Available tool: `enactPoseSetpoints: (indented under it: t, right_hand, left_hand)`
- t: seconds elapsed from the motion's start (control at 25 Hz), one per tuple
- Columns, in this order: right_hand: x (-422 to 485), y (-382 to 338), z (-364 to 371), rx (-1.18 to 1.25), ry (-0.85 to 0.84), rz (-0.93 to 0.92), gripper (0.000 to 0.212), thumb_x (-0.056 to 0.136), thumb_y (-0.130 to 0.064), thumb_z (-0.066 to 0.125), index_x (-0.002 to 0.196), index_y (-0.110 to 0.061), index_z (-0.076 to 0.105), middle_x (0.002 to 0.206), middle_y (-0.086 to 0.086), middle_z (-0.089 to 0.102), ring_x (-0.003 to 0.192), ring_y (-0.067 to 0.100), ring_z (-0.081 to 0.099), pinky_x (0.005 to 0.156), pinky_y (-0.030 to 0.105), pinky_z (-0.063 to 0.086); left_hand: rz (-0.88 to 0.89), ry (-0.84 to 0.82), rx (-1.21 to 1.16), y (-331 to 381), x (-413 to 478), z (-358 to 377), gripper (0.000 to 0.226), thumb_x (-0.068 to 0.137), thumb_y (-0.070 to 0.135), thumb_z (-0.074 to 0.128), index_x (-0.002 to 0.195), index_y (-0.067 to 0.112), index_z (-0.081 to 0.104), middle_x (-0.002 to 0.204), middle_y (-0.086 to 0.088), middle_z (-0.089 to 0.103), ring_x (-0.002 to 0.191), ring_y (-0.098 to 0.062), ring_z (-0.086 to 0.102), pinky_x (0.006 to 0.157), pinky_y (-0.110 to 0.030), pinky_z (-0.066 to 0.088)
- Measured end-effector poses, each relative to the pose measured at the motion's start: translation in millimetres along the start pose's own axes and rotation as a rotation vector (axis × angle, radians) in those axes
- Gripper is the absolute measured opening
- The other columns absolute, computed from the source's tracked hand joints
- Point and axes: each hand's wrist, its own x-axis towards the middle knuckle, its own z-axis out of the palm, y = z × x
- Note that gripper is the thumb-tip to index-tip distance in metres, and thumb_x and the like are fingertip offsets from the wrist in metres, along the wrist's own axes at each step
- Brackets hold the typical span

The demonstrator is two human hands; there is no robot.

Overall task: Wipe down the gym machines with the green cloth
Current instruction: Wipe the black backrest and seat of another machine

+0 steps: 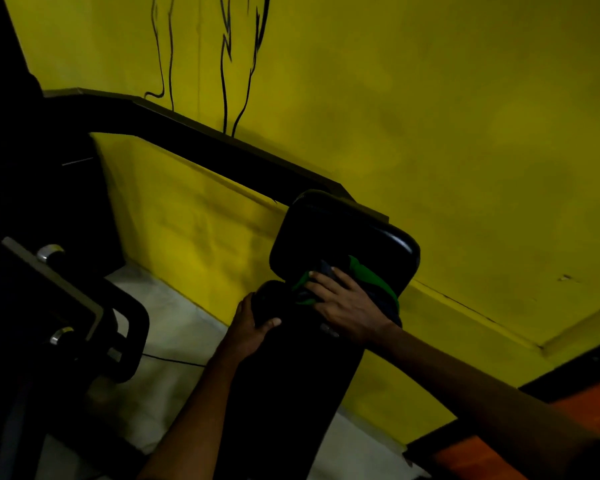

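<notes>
Right hand (347, 306) lies flat with fingers spread, pressing the crumpled green fabric cloth (371, 278) onto the glossy black padded vinyl cushion (343, 230). The cloth sits under palm and fingers, with a green edge poking out past the fingertips. Left hand (253, 327) is curled round a black rounded machine end (271, 299) just beside the cloth, likely bracing. The cloth looks light and limp and probably slides on vinyl. Hold it by palm pressure over the bunched middle, not the loose edge.
</notes>
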Motion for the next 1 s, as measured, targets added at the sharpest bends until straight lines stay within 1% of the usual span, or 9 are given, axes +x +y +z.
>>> enactPoseSetpoints:
  t: [0.12, 0.24, 0.36, 0.44, 0.48, 0.68, 0.76, 0.88, 1.0]
  right_hand:
    - [-1.8, 20.0, -18.6, -0.008, 0.151, 0.152, 0.017, 0.086, -0.027, 0.063, 0.098, -0.019, 0.074, 0.138, 0.009, 0.059, 0.141, 0.027, 0.037, 0.116, 0.048, 0.019]
    - [15.0, 32.6, -36.7, -0.027, 0.255, 0.393, 0.018, 0.085, -0.026, 0.074, 0.101, -0.018, 0.072, 0.139, 0.008, 0.058, 0.143, 0.026, 0.033, 0.113, 0.048, 0.023]
    - [30.1, 43.4, -52.6, -0.009, 0.274, 0.531, 0.033, 0.089, -0.034, 0.068, 0.120, -0.025, 0.068, 0.139, 0.006, 0.055, 0.139, 0.027, 0.039, 0.106, 0.048, 0.030]
    - [26.6, 55.9, -63.6, 0.049, 0.288, 0.632, 0.041, 0.094, -0.039, 0.062, 0.134, -0.030, 0.061, 0.136, 0.008, 0.056, 0.128, 0.032, 0.049, 0.095, 0.046, 0.039]
    - [22.4, 61.2, -67.7, 0.083, 0.312, 0.684, 0.043, 0.094, -0.041, 0.061, 0.136, -0.031, 0.059, 0.131, 0.011, 0.058, 0.121, 0.034, 0.054, 0.089, 0.046, 0.043]
    - [-13.0, 60.4, -64.3, 0.170, 0.431, 0.886, 0.043, 0.093, -0.043, 0.064, 0.134, -0.032, 0.061, 0.104, 0.015, 0.060, 0.099, 0.036, 0.057, 0.072, 0.041, 0.046]
    - [-16.3, 51.7, -56.2, 0.248, 0.547, 1.045, 0.042, 0.094, -0.044, 0.064, 0.134, -0.031, 0.062, 0.109, 0.015, 0.060, 0.102, 0.035, 0.057, 0.077, 0.043, 0.049]
    - [-5.7, 25.5, -39.2, 0.450, 0.801, 1.308, 0.043, 0.095, -0.043, 0.066, 0.135, -0.029, 0.061, 0.130, 0.018, 0.053, 0.120, 0.038, 0.052, 0.094, 0.051, 0.050]
    - [1.5, -1.9, -24.0, 0.577, 0.908, 1.465, 0.048, 0.096, -0.046, 0.063, 0.141, -0.031, 0.054, 0.142, 0.019, 0.042, 0.130, 0.040, 0.042, 0.105, 0.051, 0.044]
  left_hand:
    - [-0.008, -0.030, 0.105, 9.3, 2.9, -8.7, 0.078, 0.086, 0.022, 0.077, 0.148, 0.005, 0.034, 0.148, -0.014, 0.042, 0.138, -0.031, 0.041, 0.100, -0.029, 0.037]
    - [0.111, 0.102, 0.142, 50.3, 0.7, -0.5, 0.083, 0.089, 0.025, 0.074, 0.154, 0.009, 0.026, 0.154, -0.012, 0.035, 0.142, -0.028, 0.036, 0.110, -0.035, 0.037]
    - [0.258, 0.232, 0.075, 98.8, 7.8, 12.4, 0.092, 0.090, 0.042, 0.069, 0.159, 0.021, 0.011, 0.159, -0.009, 0.027, 0.143, -0.025, 0.032, 0.112, -0.039, 0.037]
    - [0.289, 0.277, 0.144, 113.1, 17.5, 11.6, 0.097, 0.086, 0.060, 0.065, 0.158, 0.023, 0.013, 0.157, -0.011, 0.031, 0.142, -0.030, 0.033, 0.111, -0.045, 0.038]
    - [0.289, 0.276, 0.183, 115.5, 22.0, 9.4, 0.098, 0.084, 0.063, 0.064, 0.158, 0.021, 0.015, 0.154, -0.014, 0.034, 0.140, -0.033, 0.036, 0.109, -0.049, 0.040]
    - [0.276, 0.220, 0.277, 118.4, 28.6, 5.3, 0.092, 0.089, 0.046, 0.066, 0.155, 0.008, 0.015, 0.149, -0.023, 0.030, 0.137, -0.042, 0.033, 0.107, -0.055, 0.039]
    - [0.268, 0.219, 0.284, 119.9, 27.3, 3.4, 0.089, 0.089, 0.041, 0.068, 0.155, 0.009, 0.016, 0.148, -0.022, 0.031, 0.136, -0.041, 0.034, 0.107, -0.055, 0.040]
    - [0.273, 0.209, 0.279, 123.1, 24.6, -0.7, 0.086, 0.090, 0.037, 0.069, 0.154, 0.008, 0.019, 0.146, -0.021, 0.033, 0.135, -0.040, 0.035, 0.105, -0.049, 0.039]
    - [0.266, 0.207, 0.298, 126.7, 23.1, -1.6, 0.085, 0.089, 0.036, 0.070, 0.153, 0.009, 0.021, 0.147, -0.020, 0.033, 0.136, -0.036, 0.035, 0.105, -0.045, 0.038]
